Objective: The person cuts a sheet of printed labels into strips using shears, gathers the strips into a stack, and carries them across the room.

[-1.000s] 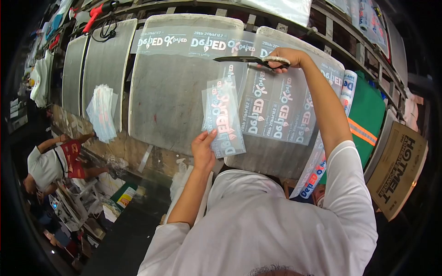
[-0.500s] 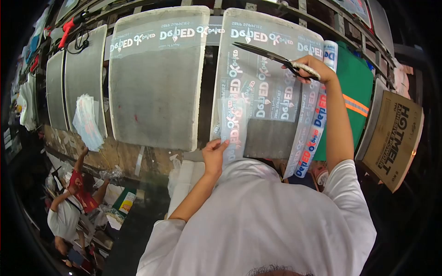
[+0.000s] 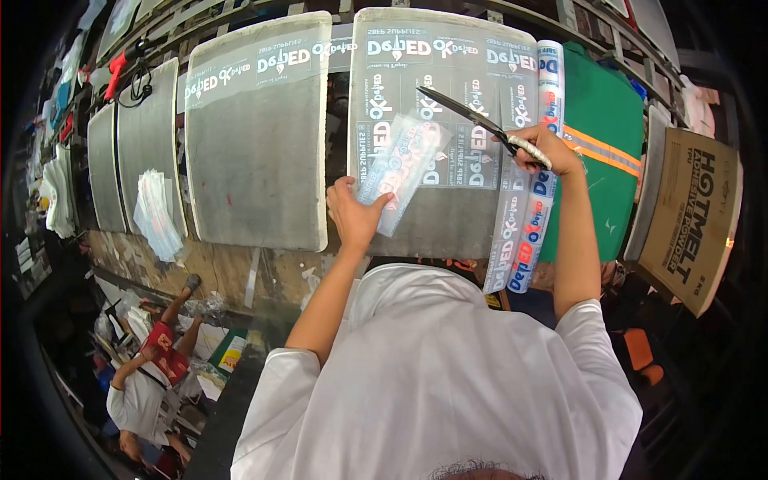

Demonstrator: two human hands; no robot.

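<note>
My right hand (image 3: 552, 150) is closed around the pale, wrapped handle of a pair of large black scissors (image 3: 468, 114); the blades point up and to the left over the printed sheet. A small stack of cut printed film pieces (image 3: 420, 152) lies tilted under my left hand (image 3: 356, 214), with the thumb over its lower edge and the fingers at its left side. Beneath both is a clear printed film sheet (image 3: 444, 50) spread on a grey board (image 3: 448, 228). A roll of the same printed film (image 3: 550, 96) stands along the board's right side.
More grey boards (image 3: 256, 168) line the bench to the left, one with a pile of film strips (image 3: 156, 216). A green cloth with an orange stripe (image 3: 600, 200) and a cardboard box (image 3: 688, 216) are at right. A red heat tool (image 3: 116, 72) sits far left. Another person (image 3: 148, 392) is at lower left.
My left hand has moved up and left with the film pieces, which now lie tilted over the sheet. The scissors have shifted slightly down and right, still held. The view has shifted a little.
</note>
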